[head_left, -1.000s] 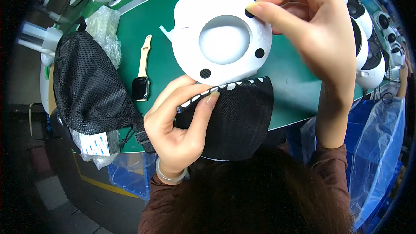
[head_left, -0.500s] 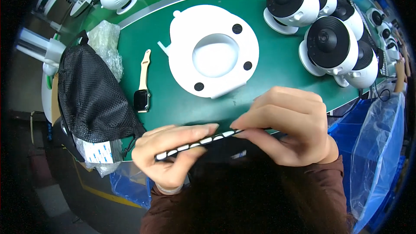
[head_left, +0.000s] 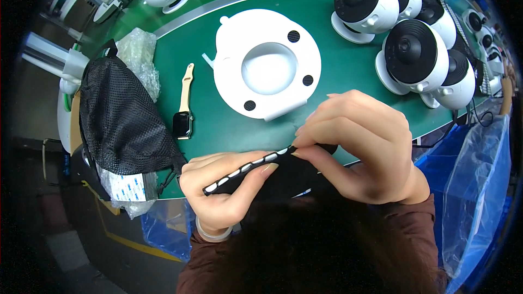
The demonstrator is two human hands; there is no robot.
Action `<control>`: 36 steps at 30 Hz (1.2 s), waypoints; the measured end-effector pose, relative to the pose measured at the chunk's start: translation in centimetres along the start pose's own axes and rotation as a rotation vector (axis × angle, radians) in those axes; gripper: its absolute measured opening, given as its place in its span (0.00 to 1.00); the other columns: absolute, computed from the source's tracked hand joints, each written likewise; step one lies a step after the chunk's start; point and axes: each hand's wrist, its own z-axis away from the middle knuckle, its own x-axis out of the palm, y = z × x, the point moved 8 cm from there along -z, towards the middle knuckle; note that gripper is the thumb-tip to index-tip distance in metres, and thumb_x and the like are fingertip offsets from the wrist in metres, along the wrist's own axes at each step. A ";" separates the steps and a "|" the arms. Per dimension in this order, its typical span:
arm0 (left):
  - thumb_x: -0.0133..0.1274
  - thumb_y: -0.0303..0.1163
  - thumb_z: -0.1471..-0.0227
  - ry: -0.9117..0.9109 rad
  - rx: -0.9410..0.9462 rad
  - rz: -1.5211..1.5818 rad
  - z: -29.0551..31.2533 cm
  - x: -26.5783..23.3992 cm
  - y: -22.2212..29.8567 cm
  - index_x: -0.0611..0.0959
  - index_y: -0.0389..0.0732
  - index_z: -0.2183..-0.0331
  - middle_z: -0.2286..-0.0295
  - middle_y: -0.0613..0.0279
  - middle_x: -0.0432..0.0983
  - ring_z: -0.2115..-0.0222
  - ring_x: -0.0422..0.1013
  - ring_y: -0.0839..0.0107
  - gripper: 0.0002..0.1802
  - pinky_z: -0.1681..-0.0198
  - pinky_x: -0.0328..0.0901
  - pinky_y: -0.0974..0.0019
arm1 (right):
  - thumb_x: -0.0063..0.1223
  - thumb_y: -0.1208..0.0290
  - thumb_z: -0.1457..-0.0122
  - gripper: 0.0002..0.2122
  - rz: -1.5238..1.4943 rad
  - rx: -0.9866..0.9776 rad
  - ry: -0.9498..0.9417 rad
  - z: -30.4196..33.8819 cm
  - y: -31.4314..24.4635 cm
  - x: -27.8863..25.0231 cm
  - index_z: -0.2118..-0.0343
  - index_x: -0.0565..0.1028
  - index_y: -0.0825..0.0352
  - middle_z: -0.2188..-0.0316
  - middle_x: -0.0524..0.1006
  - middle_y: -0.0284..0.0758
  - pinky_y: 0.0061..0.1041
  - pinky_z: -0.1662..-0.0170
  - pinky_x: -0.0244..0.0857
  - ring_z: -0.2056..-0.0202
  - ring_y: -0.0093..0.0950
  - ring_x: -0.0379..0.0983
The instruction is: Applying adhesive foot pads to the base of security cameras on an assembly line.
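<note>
My left hand (head_left: 229,185) pinches a thin black strip (head_left: 239,173) with a row of white oval patches along it, its thumb below and fingers above. At the strip's upper right end, my right hand (head_left: 365,149) has its thumb and forefinger pressed together. Whether a small piece sits between those fingertips is hidden. Beyond both hands lies a white rounded housing (head_left: 231,84) on the green table, with a round hollow in its middle and three black textured dots (head_left: 249,105) on its face. Both hands are apart from the housing.
A smartwatch with a cream band (head_left: 183,124) lies left of the housing, beside a black mesh bag (head_left: 122,120) and bubble wrap (head_left: 139,57). Several white-and-black round devices (head_left: 412,51) crowd the right side. A clear-lined blue bin (head_left: 463,185) stands beyond the table's right edge.
The strip tilts more steeply, its right end raised. My left hand has shifted slightly right, its thumb moving up along the strip. My right hand has risen a little, still pinching at the strip's end.
</note>
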 end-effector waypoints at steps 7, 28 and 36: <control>0.56 0.18 0.74 -0.013 0.052 -0.092 0.0 -0.4 0.8 0.80 0.32 0.79 0.83 0.56 0.75 0.83 0.72 0.72 0.09 0.78 0.63 0.78 | 0.58 0.80 0.67 0.09 -0.043 0.083 -0.069 -0.6 -0.1 0.3 0.80 0.72 0.64 0.81 0.71 0.31 0.24 0.70 0.63 0.78 0.27 0.68; 0.55 0.16 0.70 0.032 0.043 0.081 -1.1 -1.0 -0.9 0.79 0.28 0.77 0.58 0.37 0.63 0.57 0.64 0.57 0.09 0.55 0.58 0.66 | 0.51 0.78 0.57 0.04 0.050 0.083 0.059 -6.8 1.8 1.8 0.79 0.72 0.73 0.70 0.74 0.41 0.19 0.66 0.63 0.71 0.27 0.71; 0.55 0.15 0.71 0.023 0.042 0.079 -1.2 -0.9 -1.2 0.79 0.28 0.77 0.58 0.38 0.63 0.57 0.65 0.58 0.09 0.55 0.58 0.66 | 0.51 0.78 0.57 0.03 0.093 0.096 0.064 -6.7 1.7 2.3 0.80 0.71 0.73 0.70 0.74 0.41 0.19 0.64 0.63 0.68 0.26 0.71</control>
